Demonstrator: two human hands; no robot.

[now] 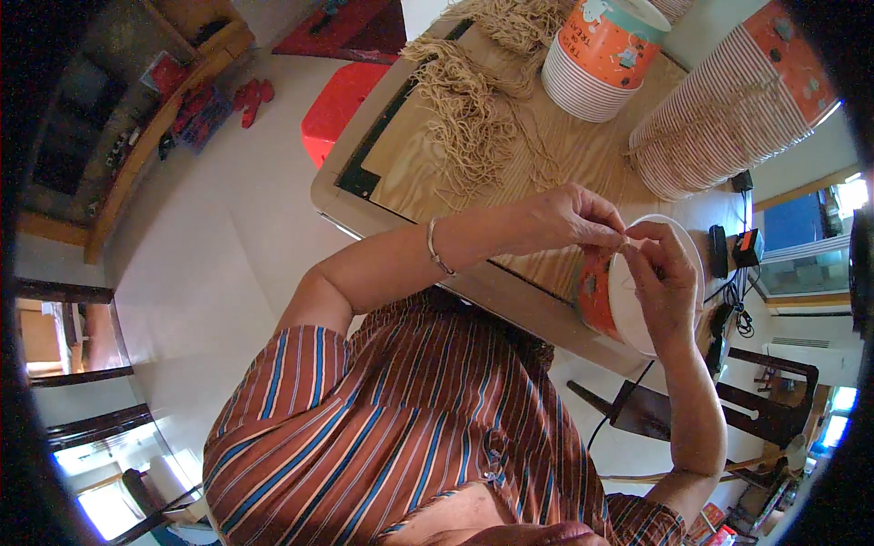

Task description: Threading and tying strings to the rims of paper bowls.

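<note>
- Two tight pinches, left hand [587, 221] meeting right hand [667, 268] at the near bucket [625, 305]; what's held, can't tell!
- Tan cords [473, 100] sprawl far across the desk [583, 156]!

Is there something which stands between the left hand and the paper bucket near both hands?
Nothing visible blocks the left hand from the paper bucket: that hand meets the right hand by the bucket's upper part in this view. The tan string pile lies farther back.
</note>
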